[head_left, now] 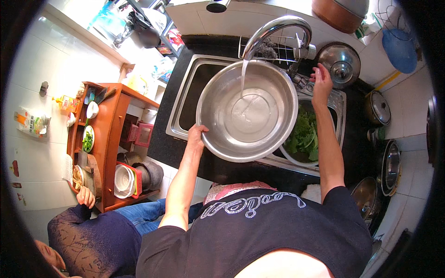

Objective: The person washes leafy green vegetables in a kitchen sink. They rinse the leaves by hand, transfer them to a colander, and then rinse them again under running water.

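Observation:
A wide stainless steel basin (215,114) is under the chrome faucet (281,21), and water runs into it. My left hand (197,135) grips the basin's lower left rim. Near the faucet's valve (301,81), my right hand (322,81) is raised with fingers slightly apart and nothing in them. Below my right forearm, leafy greens (303,133) lie in a pale-rimmed bowl (295,161) in the right bowl of the double sink (179,104). The basin covers part of the left sink bowl.
Behind the sink stand a wire rack (285,48) and a metal lid (340,66). A lidded pot (379,107) is at the right. Another person (97,236) stands at the left beside a wooden cabinet (114,139) holding a cleaver, board and plates of food.

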